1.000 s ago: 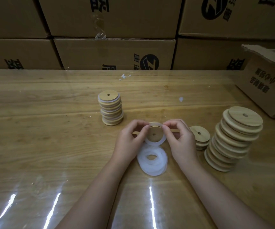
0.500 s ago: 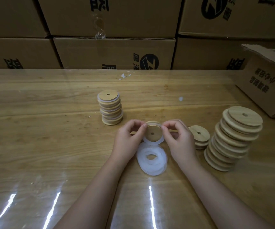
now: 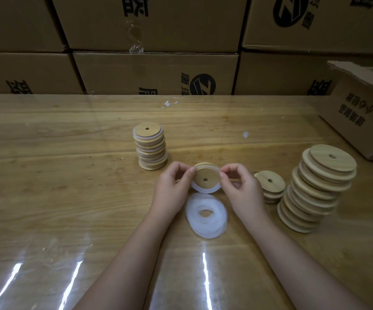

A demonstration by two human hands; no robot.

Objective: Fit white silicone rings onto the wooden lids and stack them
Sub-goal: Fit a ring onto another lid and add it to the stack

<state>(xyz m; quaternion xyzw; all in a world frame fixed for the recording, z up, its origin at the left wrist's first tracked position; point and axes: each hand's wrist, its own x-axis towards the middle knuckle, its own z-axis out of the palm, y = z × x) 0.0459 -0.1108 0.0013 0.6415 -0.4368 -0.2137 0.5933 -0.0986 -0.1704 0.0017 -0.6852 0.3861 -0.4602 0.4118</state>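
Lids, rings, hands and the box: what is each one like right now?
held lid, tilted toward the camera, between both hands.
ring, wrapped round the held lid's edge.
left hand, pinches the lid's left edge.
right hand, pinches the lid's right edge.
loose rings, piled flat on the table.
left stack, lids with rings, upright.
tall stack, bare lids, leaning.
short stack, bare lids, low.
box, top open.
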